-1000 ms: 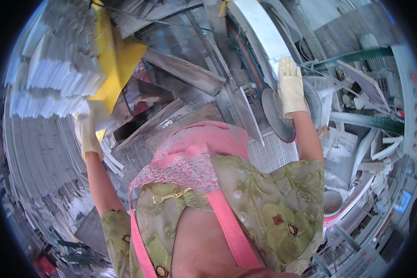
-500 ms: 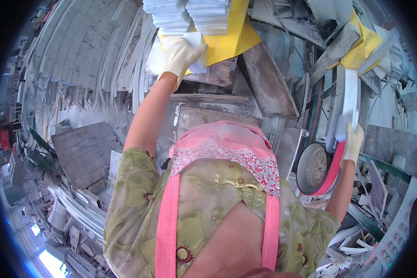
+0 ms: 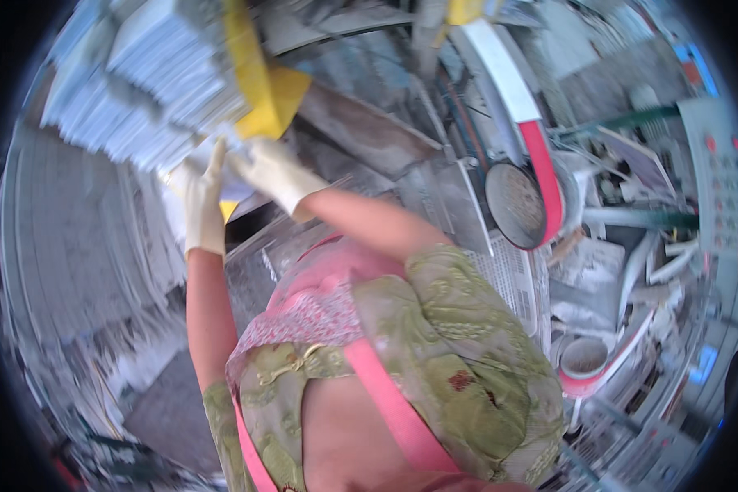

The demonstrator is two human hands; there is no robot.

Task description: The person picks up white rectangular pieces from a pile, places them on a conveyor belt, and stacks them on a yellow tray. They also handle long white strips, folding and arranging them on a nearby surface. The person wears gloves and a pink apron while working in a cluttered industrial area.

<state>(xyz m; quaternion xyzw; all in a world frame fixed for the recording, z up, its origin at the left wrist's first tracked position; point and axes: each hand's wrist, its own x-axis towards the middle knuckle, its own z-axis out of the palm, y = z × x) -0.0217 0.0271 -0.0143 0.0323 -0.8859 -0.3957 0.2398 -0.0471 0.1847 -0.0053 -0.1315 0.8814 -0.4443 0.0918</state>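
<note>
Both of my hands wear cream gloves and meet at the near edge of tall stacks of thin white flat pieces (image 3: 168,70). My left hand (image 3: 202,197) closes round pale flat pieces (image 3: 234,184) just below the stacks, its thumb pointing up. Beside it on the right, my right hand (image 3: 272,170) reaches in from the right, its fingers closed on a pale piece against the stack. Motion smears the fingertips, so the edges of what they grip are unclear. Yellow sheeting (image 3: 262,98) lies against the right side of the stacks.
A narrow conveyor with a white and red belt (image 3: 541,176) runs round a grey pulley (image 3: 517,205) at the right. Long grey strips (image 3: 82,221) are piled at the left. Worn boards (image 3: 365,127) lie beyond my right forearm. A button panel (image 3: 720,180) stands far right.
My right hand has left the conveyor at the right and come over beside my left hand at the white stacks. My view has swung to the right, so the stacks appear farther left.
</note>
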